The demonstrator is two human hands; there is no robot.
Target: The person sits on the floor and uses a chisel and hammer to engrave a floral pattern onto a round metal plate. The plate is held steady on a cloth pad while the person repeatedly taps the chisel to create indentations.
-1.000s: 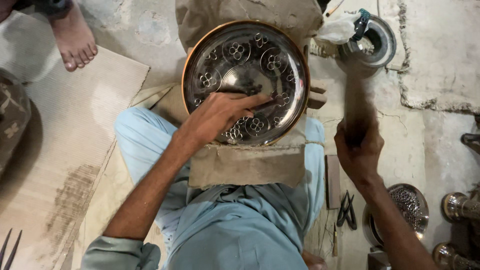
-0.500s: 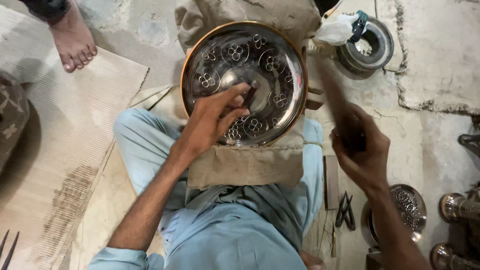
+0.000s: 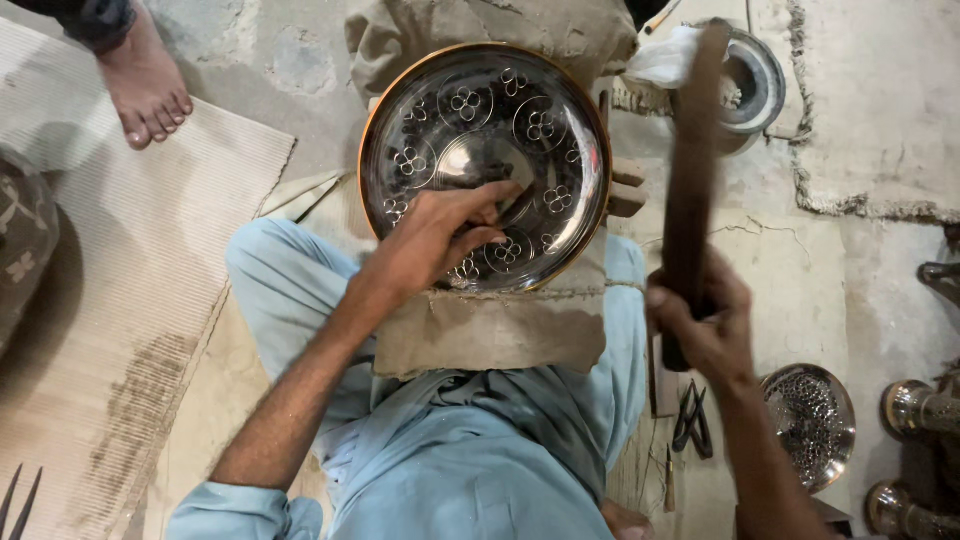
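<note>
Down on the person's lap, a round, shiny engraved metal plate with a copper-coloured rim (image 3: pixel 487 120) lay on a brown folded cloth pad (image 3: pixel 490 330) spread across light-blue trousers (image 3: pixel 470 460); its polished face carried circles with small four-petal flower marks. The left hand (image 3: pixel 440 235) rested on the lower middle of the plate, fingers curled and pinched around a thin dark metal punch (image 3: pixel 517 207) whose tip pointed into the plate's centre; the grip there was closed on the tool. The right hand (image 3: pixel 705 325) was off to the plate's right side, clenched around the lower end of a long dark brown wooden mallet (image 3: pixel 692 190), which stood nearly upright in the view and was blurred; its upper end reached up near a white crumpled rag (image 3: pixel 665 60) and a round grey metal ring-shaped object (image 3: pixel 755 85) on the cracked concrete floor (image 3: pixel 860 200). A bare foot of another person (image 3: pixel 145 85) stood at the top left, at the edge of a beige ribbed mat (image 3: pixel 130 290). Near the right hand, lower down, small dark scissors (image 3: pixel 690 420) lay on the floor, just beside a small perforated silver dish (image 3: pixel 812 422); two shiny metal knob-shaped pieces (image 3: pixel 915 410) sat at the far right edge. A toe (image 3: pixel 628 188) showed just beside the plate's right rim.
</note>
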